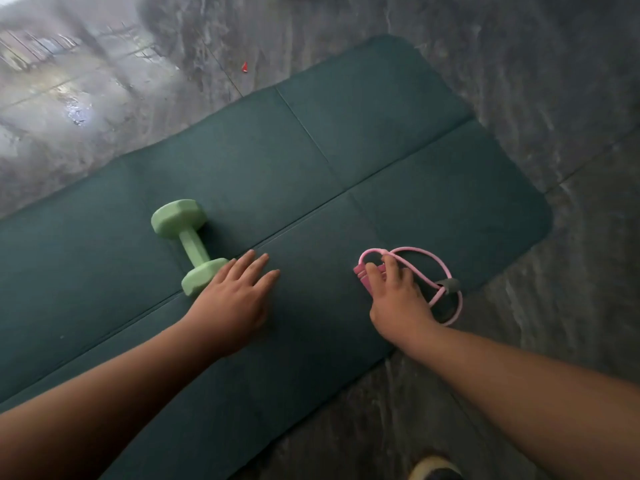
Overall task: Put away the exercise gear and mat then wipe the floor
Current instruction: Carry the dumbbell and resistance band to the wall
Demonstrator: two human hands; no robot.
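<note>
Dark green mat (pixel 363 140) spread flat across a glossy grey marbled floor (pixel 554 64), crease lines crossing it lengthwise and widthwise, rounded corners at the far end. On it, a pale mint-green dumbbell (pixel 188 245) with hexagonal heads lies on its side, one head pointing away, the other toward the person. Left hand (pixel 235 303) is down right beside that near head, fingers straight and spread, palm facing the mat, wrist edge just touching or overlapping the dumbbell's head; it grips nothing. Over on the right, near the mat's edge, a pink resistance band (pixel 424 263) looped in a figure-eight with a grey centre piece lies partly on the mat. Right hand (pixel 394 299) sits on top of it, fingers curled around the pink handle end, loops trailing out past the knuckles. A small red scrap (pixel 245 67) sits on the floor beyond the mat
</note>
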